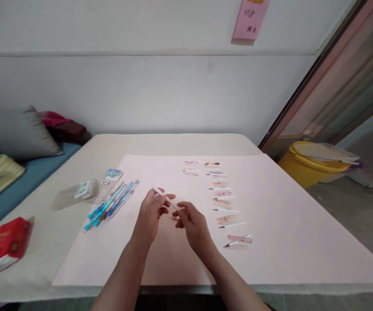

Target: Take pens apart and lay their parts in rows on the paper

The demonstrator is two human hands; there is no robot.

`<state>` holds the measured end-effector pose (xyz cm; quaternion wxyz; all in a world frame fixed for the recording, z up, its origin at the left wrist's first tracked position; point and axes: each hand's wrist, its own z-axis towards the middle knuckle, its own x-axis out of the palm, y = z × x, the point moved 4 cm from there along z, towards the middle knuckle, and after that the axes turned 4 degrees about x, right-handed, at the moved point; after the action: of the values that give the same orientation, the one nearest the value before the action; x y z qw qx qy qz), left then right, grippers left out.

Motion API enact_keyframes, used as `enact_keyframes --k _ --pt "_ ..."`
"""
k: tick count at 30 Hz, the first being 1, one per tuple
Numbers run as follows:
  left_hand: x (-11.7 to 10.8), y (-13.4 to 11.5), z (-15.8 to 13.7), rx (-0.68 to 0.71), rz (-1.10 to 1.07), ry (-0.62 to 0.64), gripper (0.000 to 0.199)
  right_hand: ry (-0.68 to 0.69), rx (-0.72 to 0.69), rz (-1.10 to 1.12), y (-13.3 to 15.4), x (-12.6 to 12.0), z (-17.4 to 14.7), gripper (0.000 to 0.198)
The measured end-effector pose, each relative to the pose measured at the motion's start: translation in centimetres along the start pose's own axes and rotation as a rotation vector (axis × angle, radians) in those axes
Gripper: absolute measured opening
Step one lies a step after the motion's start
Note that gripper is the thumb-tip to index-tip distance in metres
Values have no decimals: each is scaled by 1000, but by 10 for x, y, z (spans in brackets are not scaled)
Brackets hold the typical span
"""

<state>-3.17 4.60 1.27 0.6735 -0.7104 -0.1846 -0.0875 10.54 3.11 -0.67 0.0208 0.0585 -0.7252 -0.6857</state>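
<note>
A slim white pen [159,191] slants between my two hands above the pink sheet. My left hand [150,212] grips its upper part between thumb and fingers. The fingers of my right hand [193,222] are closed on its lower end, which they partly cover. Just below the fingertips lies a small orange-brown piece [175,218], partly hidden. To the right, a column of small clear pieces with pink and orange prints [222,201] runs down the sheet, with slim white sticks with dark tips [226,210] among them.
A bundle of blue and brown pens [112,205] lies left, near a clear bag with a white block [84,189] and a blue-white packet [113,174]. A red tissue pack [7,246] sits at the left edge. A yellow bin [298,168] stands beyond the table's right side.
</note>
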Motion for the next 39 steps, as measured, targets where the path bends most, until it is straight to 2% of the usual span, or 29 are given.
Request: enact_keyframes --k 3,7,10,20,26,39 --pt "0 -2 0 23 20 -24 24 -8 10 -75 1 1 -2 10" --pt "-4 -3 3 59 21 -92 23 -34 -1 -142 5 1 -5 11" --pt "-5 1 4 30 -7 -93 23 -24 23 -61 4 2 -7 13" --pt "4 7 -4 -10 -37 20 24 -12 128 230 4 7 -5 19" --pt "8 7 -4 -9 -15 40 25 3 159 235 2 8 -7 19" --pt "-6 -2 4 46 -53 -60 27 11 166 204 4 9 -8 18"
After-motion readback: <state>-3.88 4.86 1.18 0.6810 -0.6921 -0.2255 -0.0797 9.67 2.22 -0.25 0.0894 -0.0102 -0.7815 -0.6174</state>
